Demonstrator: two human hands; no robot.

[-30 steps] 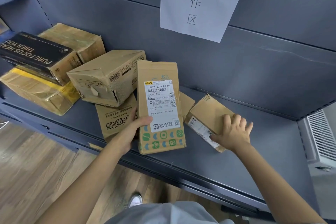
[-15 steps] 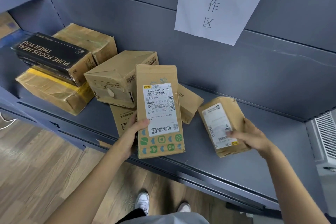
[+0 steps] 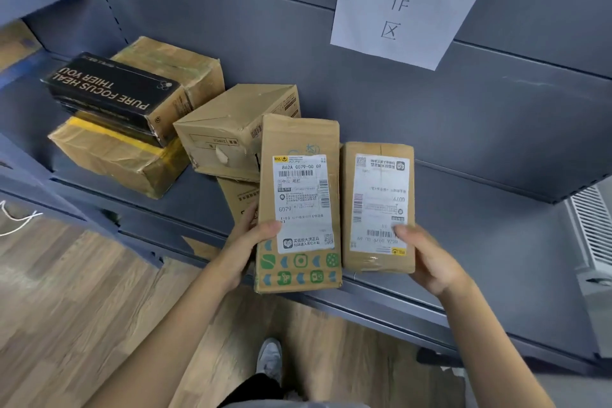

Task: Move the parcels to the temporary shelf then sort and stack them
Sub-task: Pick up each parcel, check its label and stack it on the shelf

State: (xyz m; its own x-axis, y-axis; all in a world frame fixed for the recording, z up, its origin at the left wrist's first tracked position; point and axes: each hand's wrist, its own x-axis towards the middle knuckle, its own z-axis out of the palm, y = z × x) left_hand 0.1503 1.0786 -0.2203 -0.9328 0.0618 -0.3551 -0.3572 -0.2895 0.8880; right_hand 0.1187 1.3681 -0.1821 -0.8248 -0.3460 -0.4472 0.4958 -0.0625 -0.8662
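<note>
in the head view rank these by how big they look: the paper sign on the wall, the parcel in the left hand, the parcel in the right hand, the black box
1. paper sign, cut off at the top edge
2. left-hand parcel
3. right-hand parcel and black box: they look alike, and the box sits farther from the camera, so I won't rank them.

You have two brown parcels side by side, label faces up, above the front edge of the grey shelf. The taller parcel bears green icons along its near end; the shorter parcel, just right of it, has its label upside down. Further left on the shelf lie the dented carton and a black box stacked on taped cartons.
</note>
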